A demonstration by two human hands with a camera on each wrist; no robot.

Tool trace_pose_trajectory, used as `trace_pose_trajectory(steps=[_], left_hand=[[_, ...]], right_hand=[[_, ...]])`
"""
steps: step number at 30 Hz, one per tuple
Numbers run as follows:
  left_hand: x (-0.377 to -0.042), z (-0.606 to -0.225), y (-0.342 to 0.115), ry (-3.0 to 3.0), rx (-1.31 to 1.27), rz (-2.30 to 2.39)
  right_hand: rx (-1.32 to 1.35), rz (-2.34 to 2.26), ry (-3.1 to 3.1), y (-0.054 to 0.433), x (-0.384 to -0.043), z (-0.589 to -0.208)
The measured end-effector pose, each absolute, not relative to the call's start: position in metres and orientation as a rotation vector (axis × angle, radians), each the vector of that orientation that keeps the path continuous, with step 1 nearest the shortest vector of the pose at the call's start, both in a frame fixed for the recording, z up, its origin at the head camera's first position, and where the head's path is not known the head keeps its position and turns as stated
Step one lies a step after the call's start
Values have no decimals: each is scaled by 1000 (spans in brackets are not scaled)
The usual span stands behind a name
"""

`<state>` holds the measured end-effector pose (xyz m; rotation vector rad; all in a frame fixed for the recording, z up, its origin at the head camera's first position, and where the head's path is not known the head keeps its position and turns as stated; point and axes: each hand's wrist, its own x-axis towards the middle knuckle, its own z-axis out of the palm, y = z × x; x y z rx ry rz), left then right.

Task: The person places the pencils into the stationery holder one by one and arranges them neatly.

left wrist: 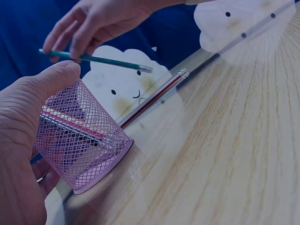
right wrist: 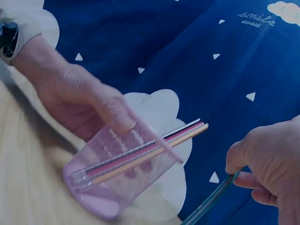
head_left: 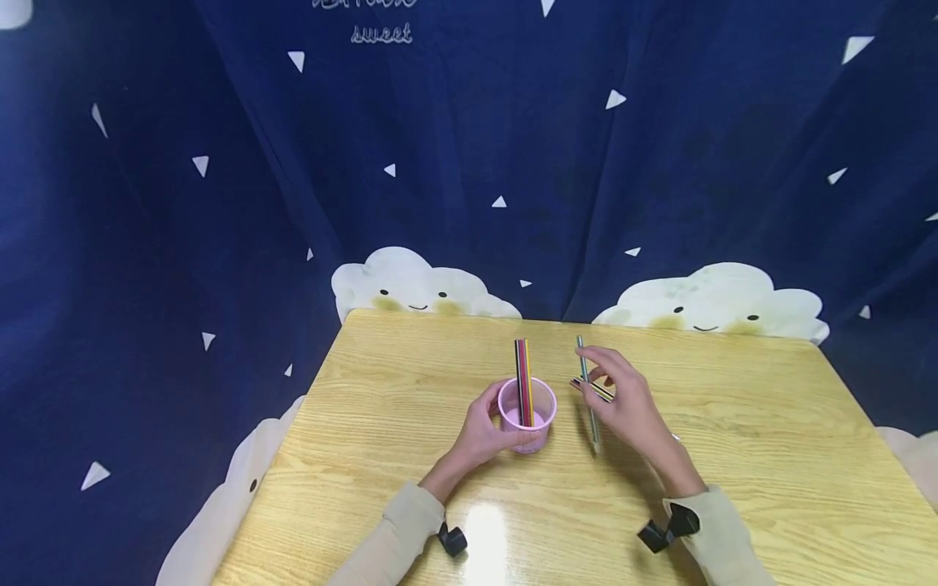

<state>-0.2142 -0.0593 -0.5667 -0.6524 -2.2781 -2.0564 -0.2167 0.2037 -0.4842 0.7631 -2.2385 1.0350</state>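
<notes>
A pink mesh pencil cup (head_left: 528, 439) stands on the table, its side gripped by my left hand (head_left: 484, 431) with the thumb near the rim. Several pencils (head_left: 523, 374) lean inside it, in black, red and yellow tones; the mesh (left wrist: 86, 140) lets them show through. To the right of the cup, my right hand (head_left: 623, 399) pinches a green pencil (left wrist: 103, 61) above the table. Beneath that hand a few more pencils (head_left: 602, 392) lie on the table, partly covered by the fingers; the left wrist view shows a red and white one (left wrist: 154, 98) behind the cup.
The wooden table (head_left: 381, 391) reaches back to a dark blue curtain (head_left: 469, 122) printed with white clouds and triangles. Black straps with small devices (head_left: 452, 540) sit on both wrists. Light glares off the front of the tabletop.
</notes>
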Motion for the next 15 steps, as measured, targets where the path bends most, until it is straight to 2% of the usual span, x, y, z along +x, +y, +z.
trace_pose_trajectory(steps=[15], left_hand=[[-213,-566,-59,-2219,-664,-2114]], right_hand=[[670,1191,-1975,180,-225,-443]])
